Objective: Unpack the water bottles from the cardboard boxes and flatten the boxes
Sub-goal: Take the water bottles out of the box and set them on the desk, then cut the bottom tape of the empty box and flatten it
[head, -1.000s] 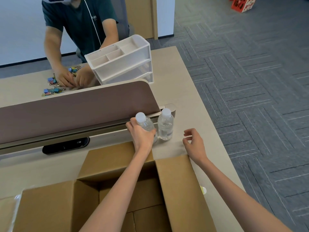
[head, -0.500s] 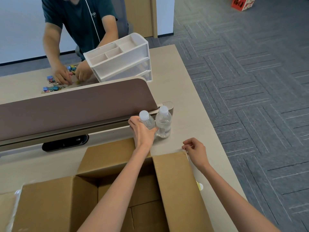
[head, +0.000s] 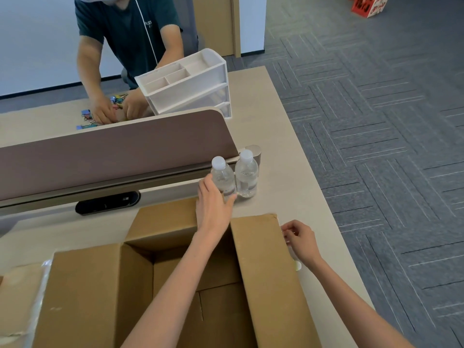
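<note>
left hand (head: 213, 207) wraps thumb and fingers round the left bottle (head: 223, 178), upright on the desk (head: 288, 172) just beside the right bottle (head: 247, 175), beyond the open cardboard box (head: 163, 222); right hand (head: 301, 241) curls loosely at the edge of the right flap (head: 261, 272). whether it grips the flap, i cannot tell.

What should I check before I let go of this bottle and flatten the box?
1. Left bottle set down on the desk: cannot tell; the left hand holds it and hides its base.
2. Right bottle standing upright: ok.
3. Box empty: cannot tell; your left forearm hides part of the floor.
4. Top flaps open: ok.
5. Right hand gripping the right flap: cannot tell.
</note>
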